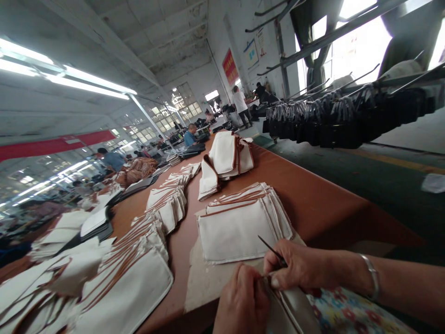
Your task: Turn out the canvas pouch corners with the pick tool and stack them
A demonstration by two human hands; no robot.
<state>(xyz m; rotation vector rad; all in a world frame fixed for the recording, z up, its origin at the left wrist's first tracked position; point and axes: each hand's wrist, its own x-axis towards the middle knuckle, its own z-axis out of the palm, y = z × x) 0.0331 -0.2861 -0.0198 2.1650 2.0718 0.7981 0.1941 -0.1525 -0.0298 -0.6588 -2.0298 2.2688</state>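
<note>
At the table's near edge my left hand (243,299) is closed on the edge of a pale fabric piece (295,308) with a brown strip. My right hand (299,266), a silver bangle at its wrist, pinches the same piece from the other side. A thin dark pointed tool (269,247) sticks out of the right fist toward the upper left; its handle is hidden in the fingers. Just beyond both hands lies a stack of cream fabric pieces (236,232) with brown edging, partly on a beige sheet (201,283).
Long overlapping rows of cream pieces (128,290) cover the left of the brown table (313,199). A folded cream bundle (222,155) sits farther back. Black items hang from a metal rack (340,123) at the right. People (240,104) are in the background.
</note>
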